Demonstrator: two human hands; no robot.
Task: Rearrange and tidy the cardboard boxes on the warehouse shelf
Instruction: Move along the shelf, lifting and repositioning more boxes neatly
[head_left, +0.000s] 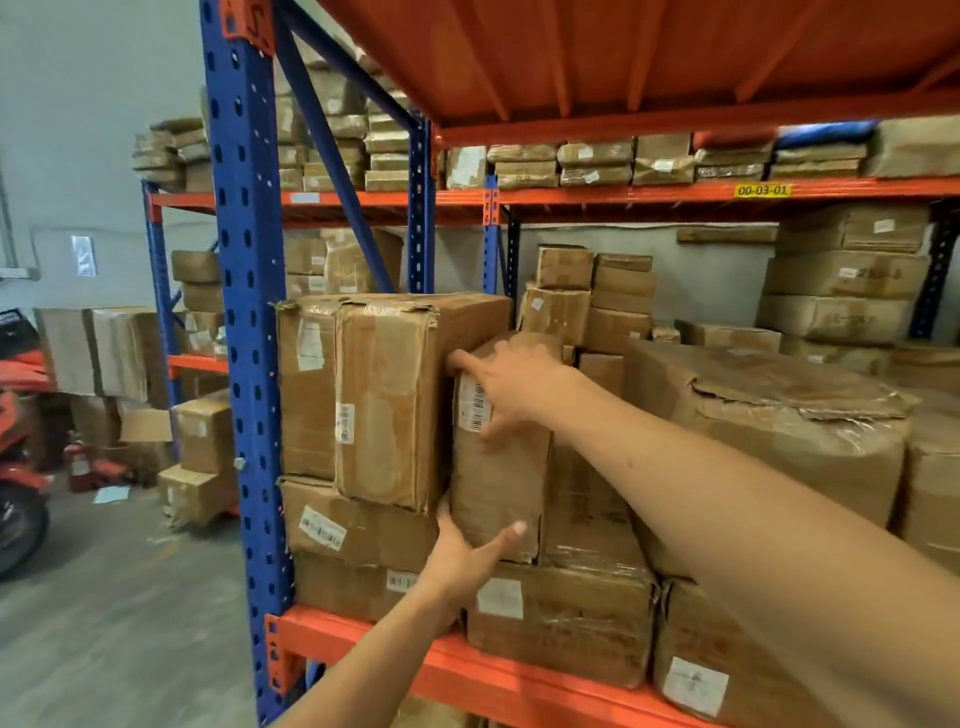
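Item: upright box (498, 467), tall and narrow, long axis vertical, barcode label near its top.
Location: front of the shelf (467, 670), standing on a wrapped box (561, 618), touching the big box (395, 400) on its left.
Left hand (467, 558): under the lower left corner, thumb spread across the front face, fingers tucked into the seam beside the big box; a half-open cradle, holding the base.
Right hand (511, 387): spread wide across the upper front, index finger pointing left onto the big box's edge, thumb down near the label.
Key relation: both hands are on the item, one low, one high, along its long axis; the left is nearer the base and bears the weight.
Judgement: the item is likely being squared against its neighbour.
Risk: tipping forward off the wrapped box.
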